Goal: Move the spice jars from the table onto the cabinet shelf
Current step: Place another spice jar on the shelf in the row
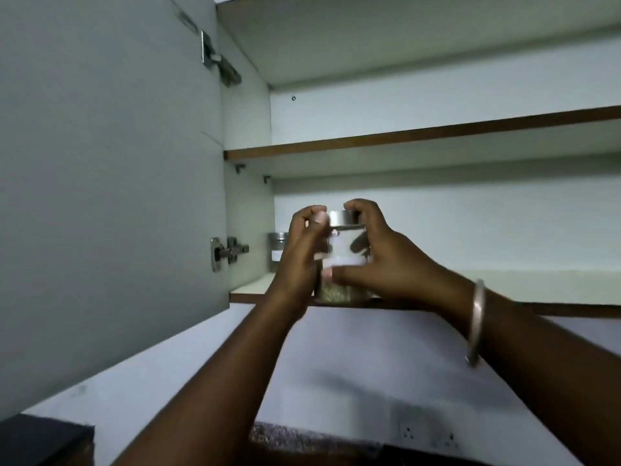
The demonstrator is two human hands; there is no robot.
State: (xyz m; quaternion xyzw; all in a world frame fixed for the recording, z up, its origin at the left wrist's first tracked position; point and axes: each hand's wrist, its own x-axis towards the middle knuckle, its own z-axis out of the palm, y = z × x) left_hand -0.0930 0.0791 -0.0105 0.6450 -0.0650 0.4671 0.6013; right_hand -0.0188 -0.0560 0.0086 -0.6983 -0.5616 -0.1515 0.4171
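Observation:
A glass spice jar (pixel 344 255) with a metal lid, a white label and greenish spice at its bottom is held up at the front edge of the lower cabinet shelf (pixel 250 289). My left hand (pixel 300 253) grips its left side. My right hand (pixel 379 255) grips its right side, fingers curled over the lid and thumb under the label. Whether the jar's base touches the shelf I cannot tell. A second spice jar (pixel 277 250) with a metal lid stands farther back at the shelf's left end, partly hidden by my left hand.
The open cabinet door (pixel 107 196) stands at the left with two metal hinges. An upper shelf (pixel 420 136) with a brown edge runs above. The white wall below the cabinet carries sockets (pixel 430 435). A dark object (pixel 43 438) sits at the bottom left.

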